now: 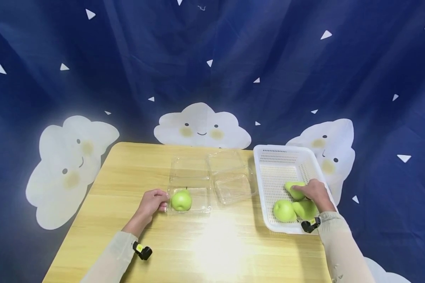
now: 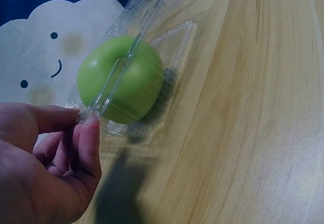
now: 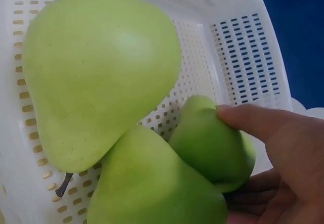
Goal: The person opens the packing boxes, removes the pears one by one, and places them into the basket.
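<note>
My left hand (image 1: 155, 202) pinches the left edge of a clear plastic clamshell box (image 1: 200, 200) between thumb and fingers. Inside the box's near half lies a round green apple (image 1: 181, 200), also seen close up in the left wrist view through the clear plastic. On the right, my right hand (image 1: 316, 192) reaches into a white plastic basket (image 1: 265, 212) and grips a green pear (image 3: 212, 143), thumb on its upper side. Two more pears lie beside it: a large one (image 3: 101, 67) with a dark stem and another (image 3: 157, 183) against the held pear.
A second clear clamshell box (image 1: 233, 188) stands opened between the first box and the basket. The lids of both boxes lie folded back toward the far table edge. Behind the wooden table (image 1: 127, 169) hangs a dark blue curtain (image 1: 212, 70) with cloud prints.
</note>
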{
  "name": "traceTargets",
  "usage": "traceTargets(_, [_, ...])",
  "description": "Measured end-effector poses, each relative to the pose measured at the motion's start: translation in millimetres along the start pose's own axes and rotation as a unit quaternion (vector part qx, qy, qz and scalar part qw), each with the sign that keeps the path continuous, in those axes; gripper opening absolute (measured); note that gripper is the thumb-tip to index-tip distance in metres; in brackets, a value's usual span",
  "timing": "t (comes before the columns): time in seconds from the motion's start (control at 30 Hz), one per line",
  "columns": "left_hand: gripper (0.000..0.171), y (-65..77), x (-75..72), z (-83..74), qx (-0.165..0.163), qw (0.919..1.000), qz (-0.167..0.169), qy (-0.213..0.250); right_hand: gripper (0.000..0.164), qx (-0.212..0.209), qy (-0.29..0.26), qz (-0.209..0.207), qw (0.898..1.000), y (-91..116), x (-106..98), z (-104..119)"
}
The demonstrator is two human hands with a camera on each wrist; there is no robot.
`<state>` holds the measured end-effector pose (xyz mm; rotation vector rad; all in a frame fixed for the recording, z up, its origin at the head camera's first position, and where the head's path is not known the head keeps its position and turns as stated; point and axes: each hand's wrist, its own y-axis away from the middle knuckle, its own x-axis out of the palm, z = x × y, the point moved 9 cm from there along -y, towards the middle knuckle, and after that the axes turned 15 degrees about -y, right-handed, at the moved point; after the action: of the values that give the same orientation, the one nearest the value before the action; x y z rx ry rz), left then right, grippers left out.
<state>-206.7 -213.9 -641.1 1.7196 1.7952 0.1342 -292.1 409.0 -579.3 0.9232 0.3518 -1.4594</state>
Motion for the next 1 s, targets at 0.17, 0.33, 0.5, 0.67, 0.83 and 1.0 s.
traceTargets(0.17, [0.022, 1.1, -1.4, 1.7, -0.001, 1.0000, -0.001, 0.000, 0.046, 0.011, -0.003, 0.007, 1.000, 5.5, 2.1, 6.4])
traceTargets(0.33, [0.021, 1.2, -2.5, 2.1, 0.001, 1.0000, -0.006, 0.000, 0.044, -0.001, 0.013, 0.004, 1.000, 13.1, 0.5, 19.9])
traceTargets(0.5, [0.022, 1.1, -1.7, 1.6, 0.003, 1.0000, -0.008, 0.004, 0.043, -0.015, 0.037, -0.002, 0.999, 17.3, -3.5, 29.9])
traceTargets(0.67, [0.021, 2.5, -1.2, 0.1, 0.005, 1.0000, -0.007, 0.002, 0.044, -0.051, 0.056, -0.056, 0.996, 19.7, -9.9, 50.7])
traceTargets(0.83, [0.020, 1.8, -0.5, 1.4, 0.003, 0.9999, -0.010, 0.003, 0.056, -0.131, 0.053, -0.127, 0.982, 32.0, -10.2, 96.3])
traceTargets(1.0, [0.019, 0.2, -1.0, 2.4, 0.004, 0.9999, -0.014, 0.005, 0.064, -0.198, 0.025, -0.132, 0.971, 47.0, 8.1, 141.2])
